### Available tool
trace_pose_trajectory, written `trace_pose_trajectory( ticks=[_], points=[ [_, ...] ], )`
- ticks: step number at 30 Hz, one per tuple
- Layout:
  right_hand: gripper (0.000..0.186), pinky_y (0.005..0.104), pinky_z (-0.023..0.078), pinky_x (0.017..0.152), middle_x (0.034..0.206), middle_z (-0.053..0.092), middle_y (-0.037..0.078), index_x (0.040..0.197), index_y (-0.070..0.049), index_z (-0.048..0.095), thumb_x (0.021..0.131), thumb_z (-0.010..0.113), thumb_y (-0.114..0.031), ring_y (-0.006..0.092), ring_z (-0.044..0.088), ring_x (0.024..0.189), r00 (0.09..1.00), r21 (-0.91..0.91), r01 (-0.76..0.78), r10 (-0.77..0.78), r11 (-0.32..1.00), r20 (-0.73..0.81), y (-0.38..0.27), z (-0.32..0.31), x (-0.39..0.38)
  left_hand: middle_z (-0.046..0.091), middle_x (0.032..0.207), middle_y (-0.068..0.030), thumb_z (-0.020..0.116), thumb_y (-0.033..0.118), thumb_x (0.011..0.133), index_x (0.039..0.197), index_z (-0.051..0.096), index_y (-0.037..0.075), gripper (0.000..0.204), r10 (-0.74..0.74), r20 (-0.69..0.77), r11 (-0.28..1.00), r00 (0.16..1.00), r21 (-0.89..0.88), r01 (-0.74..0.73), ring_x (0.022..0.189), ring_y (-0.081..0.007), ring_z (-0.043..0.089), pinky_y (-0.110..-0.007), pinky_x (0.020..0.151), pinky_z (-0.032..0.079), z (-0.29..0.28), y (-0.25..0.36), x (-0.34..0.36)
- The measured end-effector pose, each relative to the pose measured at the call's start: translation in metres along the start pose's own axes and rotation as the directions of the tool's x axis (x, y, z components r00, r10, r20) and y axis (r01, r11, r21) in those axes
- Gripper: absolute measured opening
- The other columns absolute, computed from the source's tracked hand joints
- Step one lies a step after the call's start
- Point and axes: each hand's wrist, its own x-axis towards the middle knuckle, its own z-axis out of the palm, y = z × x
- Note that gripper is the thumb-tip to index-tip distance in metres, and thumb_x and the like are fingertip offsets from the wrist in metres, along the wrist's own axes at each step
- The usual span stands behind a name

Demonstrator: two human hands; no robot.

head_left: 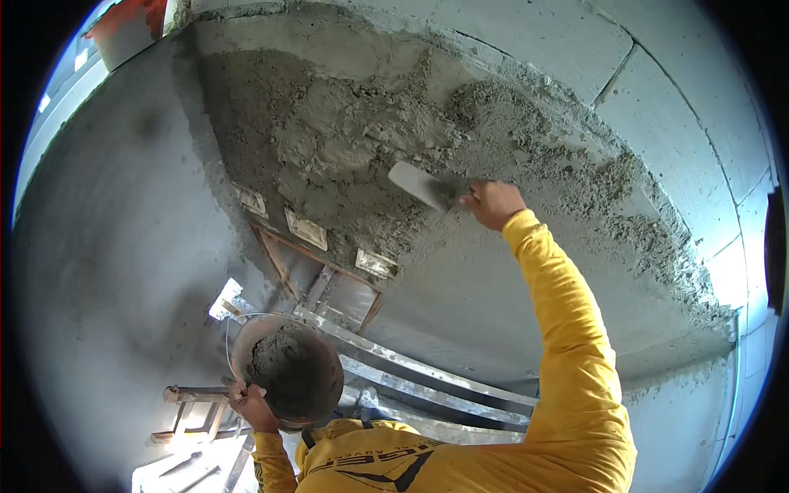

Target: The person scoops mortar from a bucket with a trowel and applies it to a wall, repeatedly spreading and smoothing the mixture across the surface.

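My right hand (493,202), in a yellow sleeve, is closed on a flat steel trowel (415,182), held at the rough wet mortar (345,131) on the wall surface in front of me. Whether the blade touches the mortar I cannot tell. My left hand (252,404) is closed at the rim of a round bucket (332,370) with grey mortar inside and a wire handle. Part of what its fingers hold is hidden. Three small rectangular recesses (306,232) line the lower left edge of the mortar.
A smooth grey wall (123,246) curves along the left. Pale blocks (674,123) border the upper right. Below are long metal planks (436,378), wooden framing (279,267) and a timber rack (197,394) in bright light. An orange-stained container (123,45) sits at upper left.
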Motion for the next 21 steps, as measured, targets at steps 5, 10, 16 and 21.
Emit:
trace_pose_trajectory(
  ticks=[5,10,16,21],
  points=[
    [0.031,0.047,0.053,0.071,0.086,0.07,0.02,0.101,-0.004,0.067,0.095,0.061,-0.034,0.0387,0.068,0.077,0.99,0.158,-0.078,0.095,0.984,-0.104,0.019,-0.027,-0.008,0.035,0.078,0.0039,0.052,-0.003,0.068,0.075,0.041,0.009,0.018,0.018,-0.111,1.0,0.994,-0.017,-0.02,0.069,-0.01,0.038,-0.024,0.063,0.035,-0.017,0.0,-0.01],
    [0.03,0.0471,0.053,0.067,0.086,0.07,0.02,0.096,-0.001,0.065,0.095,0.063,-0.031,0.0383,0.069,0.075,0.968,0.139,-0.103,0.131,0.985,-0.214,0.025,-0.055,-0.038,0.04,0.081,0.0013,0.051,-0.001,0.068,0.076,0.04,0.008,0.016,-0.071,-0.076,0.998,0.995,-0.002,0.071,0.072,-0.0126,0.039,-0.025,0.069,0.037,-0.035,0.005,-0.016],
    [0.027,0.0437,0.053,0.06,0.083,0.065,0.014,0.092,-0.002,0.06,0.093,0.064,-0.028,0.0325,0.068,0.07,0.919,-0.23,-0.042,-0.054,0.972,-0.392,0.011,-0.075,-0.069,0.037,0.074,0.002,0.05,-0.001,0.068,0.072,0.038,0.007,0.016,-0.066,-0.19,0.998,0.98,-0.013,0.065,0.067,-0.0123,0.035,-0.027,0.062,0.034,-0.039,0.025,-0.027],
    [0.021,0.0386,0.054,0.059,0.081,0.066,0.014,0.096,-0.001,0.066,0.094,0.065,-0.022,0.0254,0.067,0.066,0.956,0.026,0.191,-0.18,0.981,-0.233,-0.042,-0.08,-0.085,0.033,0.072,0.001,0.05,-0.001,0.065,0.07,0.033,0.008,0.02,-0.056,-0.223,0.996,0.973,0.053,0.07,0.066,-0.0133,0.033,-0.027,0.063,0.034,-0.055,0.015,-0.026]
  ],
)
